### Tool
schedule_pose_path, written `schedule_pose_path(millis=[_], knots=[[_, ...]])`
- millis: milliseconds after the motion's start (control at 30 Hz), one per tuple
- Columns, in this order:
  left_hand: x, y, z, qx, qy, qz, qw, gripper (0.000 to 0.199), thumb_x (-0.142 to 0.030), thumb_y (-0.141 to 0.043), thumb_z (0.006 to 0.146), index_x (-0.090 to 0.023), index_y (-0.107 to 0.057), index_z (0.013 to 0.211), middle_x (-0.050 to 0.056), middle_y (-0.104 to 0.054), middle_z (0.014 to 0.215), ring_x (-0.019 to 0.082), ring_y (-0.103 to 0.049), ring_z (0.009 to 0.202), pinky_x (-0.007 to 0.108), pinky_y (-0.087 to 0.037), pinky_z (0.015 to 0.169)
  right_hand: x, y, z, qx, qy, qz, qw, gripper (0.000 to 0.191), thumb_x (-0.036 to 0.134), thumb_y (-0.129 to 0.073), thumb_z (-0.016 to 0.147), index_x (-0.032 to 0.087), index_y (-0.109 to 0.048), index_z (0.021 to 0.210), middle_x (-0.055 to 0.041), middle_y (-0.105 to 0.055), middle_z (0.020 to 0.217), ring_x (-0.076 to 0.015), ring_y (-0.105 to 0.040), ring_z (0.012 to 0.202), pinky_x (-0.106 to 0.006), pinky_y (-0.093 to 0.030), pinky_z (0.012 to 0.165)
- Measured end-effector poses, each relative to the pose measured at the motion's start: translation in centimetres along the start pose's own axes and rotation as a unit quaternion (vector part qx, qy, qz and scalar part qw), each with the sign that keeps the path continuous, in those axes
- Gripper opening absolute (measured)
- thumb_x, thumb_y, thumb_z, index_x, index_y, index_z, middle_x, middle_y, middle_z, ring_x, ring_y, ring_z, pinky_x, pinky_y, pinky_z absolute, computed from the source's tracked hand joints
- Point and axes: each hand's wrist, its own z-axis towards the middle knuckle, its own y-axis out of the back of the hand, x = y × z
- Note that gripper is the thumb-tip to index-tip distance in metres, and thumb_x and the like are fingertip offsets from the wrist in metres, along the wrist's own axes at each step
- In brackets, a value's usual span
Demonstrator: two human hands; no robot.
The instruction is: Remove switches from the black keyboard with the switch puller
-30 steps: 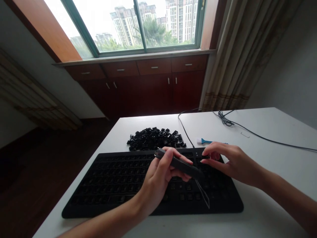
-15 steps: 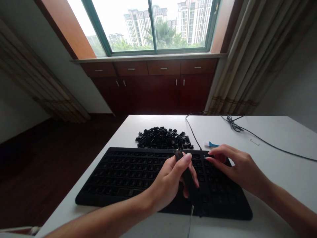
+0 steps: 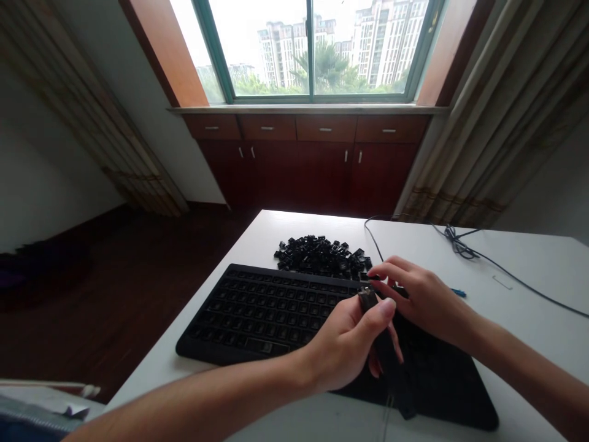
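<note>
Head camera looks down past my two forearms at a white table (image 3: 543, 261) with a black computer keyboard (image 3: 257, 313) lying on it. My left hand (image 3: 343, 344) is closed around the narrow black handle of a keycap puller (image 3: 367, 299), held between thumb and fingers. The handle sits tilted over the right half of the keyboard, with one end poking out just above my thumb. A thin wire loop (image 3: 388, 408) at its other end shows faintly near the bottom of the view.

My right hand (image 3: 426, 301) is half closed, arched over the keyboard's top right area and just beside the puller. Its curled fingers (image 3: 386, 264) reach toward the keyboard's top edge, but I cannot tell whether they are pinching anything.

A heap of loose black plastic keycaps (image 3: 322, 256) lies on the table just behind the keyboard, near my right index finger. Past my right hand, the small blue plastic handle of a brush (image 3: 458, 293) shows on the tabletop. A thin black cable (image 3: 501, 270) curves across the table's far side and bunches into a tangled coil (image 3: 457, 242). Beyond the table stand a reddish-brown wooden cabinet (image 3: 304, 166), a green-framed window (image 3: 313, 55) and a beige curtain (image 3: 473, 123).
</note>
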Motion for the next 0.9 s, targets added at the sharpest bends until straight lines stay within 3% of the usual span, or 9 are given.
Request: schedule_pose_path(millis=[200,367,500,633,700,733,833,900], knots=[[-0.2,0.0,-0.2,0.011,-0.007,0.023,1.000,0.054,-0.058,-0.040,0.093,-0.011,-0.057,0.070,0.005,-0.058,0.062,0.007,-0.048,0.043,0.018,-0.040,0.039,0.5,-1.5,3.0,-0.020,0.007,-0.057,0.998,0.019,0.030,-0.051,0.094,0.023,-0.062,0.109,-0.0062,-0.066,0.102,-0.0198,-0.064,0.084,-0.034,-0.051,0.072],[-0.2,0.0,-0.2,0.015,-0.016,0.023,1.000,0.056,-0.057,-0.039,0.094,-0.011,-0.057,0.069,0.005,-0.057,0.061,0.007,-0.048,0.042,0.018,-0.039,0.039,0.7,-2.0,3.9,-0.020,-0.003,-0.064,0.998,0.021,0.033,-0.054,0.093,0.023,-0.062,0.110,-0.0062,-0.067,0.102,-0.0198,-0.064,0.082,-0.034,-0.051,0.071],[0.2,0.0,0.0,-0.005,-0.015,-0.023,1.000,0.053,-0.058,-0.042,0.093,-0.011,-0.057,0.076,0.006,-0.059,0.068,0.008,-0.051,0.046,0.017,-0.042,0.041,0.5,-1.3,2.9,-0.055,0.012,-0.065,0.996,0.020,0.035,-0.055,0.093,0.022,-0.064,0.103,-0.0077,-0.069,0.099,-0.0235,-0.065,0.089,-0.044,-0.049,0.084],[0.3,0.0,0.3,-0.044,-0.037,-0.078,0.995,0.051,-0.061,-0.048,0.089,-0.011,-0.058,0.085,0.006,-0.060,0.077,0.009,-0.057,0.056,0.019,-0.050,0.049,-0.2,-0.2,-0.1,-0.107,0.002,-0.056,0.993,0.015,0.035,-0.056,0.092,0.024,-0.066,0.092,-0.0036,-0.072,0.090,-0.0268,-0.065,0.103,-0.053,-0.036,0.107],[0.3,0.0,0.5,-0.057,-0.045,-0.101,0.992,0.050,-0.061,-0.049,0.089,-0.011,-0.058,0.086,0.007,-0.060,0.080,0.010,-0.060,0.062,0.020,-0.054,0.056,-0.7,0.2,-1.9,-0.106,-0.032,-0.037,0.993,0.017,0.037,-0.055,0.092,0.025,-0.066,0.095,-0.0024,-0.073,0.084,-0.0292,-0.061,0.115,-0.048,-0.046,0.100],[0.2,0.1,0.5,-0.062,-0.047,-0.108,0.991,0.050,-0.060,-0.049,0.089,-0.011,-0.058,0.086,0.007,-0.060,0.082,0.010,-0.061,0.064,0.021,-0.055,0.059,-1.0,0.3,-2.8,-0.106,-0.050,-0.032,0.993,0.017,0.039,-0.055,0.092,0.025,-0.066,0.095,-0.0019,-0.073,0.083,-0.0287,-0.063,0.111,-0.043,-0.052,0.091],[0.1,0.1,0.6,-0.085,-0.055,-0.118,0.988,0.046,-0.055,-0.047,0.092,-0.011,-0.057,0.088,0.007,-0.060,0.087,0.011,-0.062,0.073,0.024,-0.057,0.067,-1.7,0.6,-5.2,-0.127,-0.070,-0.016,0.989,0.015,0.036,-0.057,0.091,0.026,-0.065,0.098,0.0010,-0.073,0.078,-0.0194,-0.072,0.070,-0.029,-0.056,0.058],[0.0,0.0,0.5,-0.099,-0.066,-0.121,0.985,0.041,-0.051,-0.047,0.094,-0.011,-0.055,0.091,0.007,-0.060,0.091,0.013,-0.063,0.079,0.027,-0.059,0.071,-2.1,0.9,-6.4,-0.167,-0.036,-0.017,0.985,0.012,0.031,-0.059,0.090,0.026,-0.063,0.101,0.0027,-0.072,0.073,-0.0154,-0.069,0.058,-0.025,-0.054,0.052]])
